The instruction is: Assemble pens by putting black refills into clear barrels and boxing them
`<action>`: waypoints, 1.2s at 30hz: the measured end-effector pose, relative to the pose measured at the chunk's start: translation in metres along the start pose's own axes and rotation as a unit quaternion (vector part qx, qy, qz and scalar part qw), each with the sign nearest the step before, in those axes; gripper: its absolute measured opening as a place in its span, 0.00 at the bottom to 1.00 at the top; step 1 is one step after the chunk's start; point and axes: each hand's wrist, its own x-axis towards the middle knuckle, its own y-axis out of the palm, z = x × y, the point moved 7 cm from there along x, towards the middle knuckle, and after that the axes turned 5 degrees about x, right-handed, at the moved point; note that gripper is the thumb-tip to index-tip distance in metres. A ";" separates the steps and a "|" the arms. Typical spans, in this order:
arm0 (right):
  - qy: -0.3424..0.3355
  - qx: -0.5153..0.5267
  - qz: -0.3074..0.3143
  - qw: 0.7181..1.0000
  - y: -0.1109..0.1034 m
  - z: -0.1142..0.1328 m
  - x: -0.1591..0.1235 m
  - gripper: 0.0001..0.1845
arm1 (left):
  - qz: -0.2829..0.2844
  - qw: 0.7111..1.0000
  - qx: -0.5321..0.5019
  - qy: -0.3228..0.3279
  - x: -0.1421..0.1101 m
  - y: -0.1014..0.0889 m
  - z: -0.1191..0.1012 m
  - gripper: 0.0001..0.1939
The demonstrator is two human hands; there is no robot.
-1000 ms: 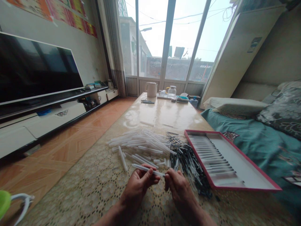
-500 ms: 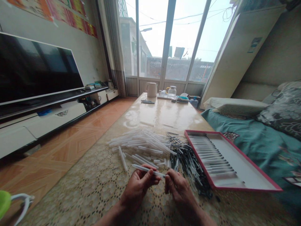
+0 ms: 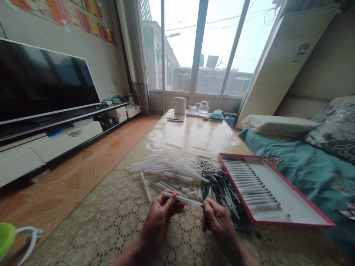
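Between my two hands lies a slim translucent white pen, tilted slightly down to the right. My left hand pinches its left part between thumb and fingers. At the dark right end, the fingers of my right hand are closed on the pen. Just beyond my hands spreads a heap of white pen barrels. To its right is a pile of black pen parts, with thin dark refills behind. A red-rimmed box at the right holds a row of assembled-looking pens.
The table has a patterned cover. At its far end stand a beige jug, a glass pot and a tissue pack. A bed or sofa with a teal cover borders the right side. A green object shows at lower left.
My right hand has shifted right, along with the pen's dark end. My left hand has moved slightly left, and more of the pen shows between the hands.
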 end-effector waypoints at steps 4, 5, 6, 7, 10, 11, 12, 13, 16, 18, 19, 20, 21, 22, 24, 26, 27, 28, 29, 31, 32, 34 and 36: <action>-0.055 -0.119 -0.106 0.986 -0.021 0.004 0.001 0.20 | -0.020 0.999 0.033 0.018 0.002 -0.004 -0.005 0.13; -0.087 -0.153 -0.122 0.977 -0.022 0.009 0.000 0.18 | -0.014 0.998 0.053 0.024 0.002 -0.002 -0.005 0.13; -0.121 -0.184 -0.127 0.967 -0.022 0.015 0.000 0.15 | -0.006 0.997 0.075 0.031 0.002 -0.001 -0.005 0.13; -0.151 -0.208 -0.119 0.959 -0.019 0.020 -0.001 0.13 | 0.001 0.995 0.094 0.037 0.002 0.001 -0.005 0.13; -0.206 -0.259 -0.060 0.942 -0.005 0.029 -0.003 0.09 | 0.024 0.989 0.136 0.046 0.002 0.005 -0.005 0.13; -0.217 -0.272 -0.044 0.937 -0.002 0.031 -0.003 0.09 | 0.030 0.988 0.147 0.047 0.001 0.007 -0.005 0.14; -0.223 -0.283 -0.035 0.932 0.000 0.031 -0.003 0.09 | 0.032 0.986 0.157 0.050 0.001 0.008 -0.005 0.14; -0.223 -0.294 -0.035 0.929 0.000 0.031 -0.003 0.09 | 0.028 0.984 0.165 0.056 0.001 0.007 -0.006 0.15; -0.195 -0.316 -0.074 0.926 -0.009 0.024 0.001 0.10 | -0.020 0.977 0.188 0.095 0.001 0.002 -0.012 0.17; -0.174 -0.325 -0.113 0.923 -0.018 0.019 0.003 0.09 | -0.053 0.968 0.213 0.122 0.001 -0.002 -0.016 0.16; -0.166 -0.331 -0.127 0.920 -0.021 0.016 0.004 0.09 | -0.061 0.961 0.235 0.130 0.001 -0.003 -0.017 0.14; -0.159 -0.338 -0.136 0.918 -0.024 0.014 0.004 0.09 | -0.063 0.953 0.262 0.135 0.000 -0.003 -0.018 0.12; -0.153 -0.343 -0.139 0.916 -0.026 0.013 0.005 0.08 | -0.062 0.944 0.294 0.140 0.000 -0.003 -0.018 0.11; -0.149 -0.345 -0.137 0.916 -0.027 0.012 0.005 0.08 | -0.060 0.931 0.328 0.149 -0.001 -0.002 -0.020 0.09; -0.149 -0.341 -0.120 0.920 -0.026 0.012 0.006 0.07 | -0.063 0.899 0.393 0.181 -0.004 0.000 -0.025 0.08; -0.155 -0.327 -0.097 0.927 -0.023 0.015 0.005 0.07 | -0.073 0.868 0.438 0.220 -0.008 0.003 -0.032 0.10; -0.159 -0.318 -0.085 0.931 -0.021 0.017 0.004 0.08 | -0.076 0.857 0.454 0.233 -0.010 0.003 -0.034 0.12; -0.162 -0.309 -0.072 0.935 -0.019 0.018 0.003 0.08 | -0.074 0.848 0.466 0.239 -0.010 0.004 -0.035 0.14; -0.165 -0.299 -0.059 0.938 -0.017 0.019 0.003 0.08 | -0.070 0.842 0.477 0.244 -0.010 0.004 -0.035 0.16; -0.167 -0.282 -0.038 0.944 -0.013 0.020 0.002 0.08 | -0.058 0.829 0.496 0.251 -0.010 0.005 -0.034 0.18; -0.169 -0.276 -0.031 0.946 -0.011 0.020 0.002 0.08 | -0.052 0.824 0.504 0.254 -0.010 0.005 -0.033 0.19; -0.172 -0.265 -0.023 0.948 -0.009 0.020 0.002 0.08 | -0.044 0.817 0.514 0.258 -0.010 0.006 -0.031 0.20; -0.174 -0.259 -0.020 0.950 -0.008 0.020 0.002 0.09 | -0.038 0.816 0.518 0.252 -0.010 0.005 -0.029 0.20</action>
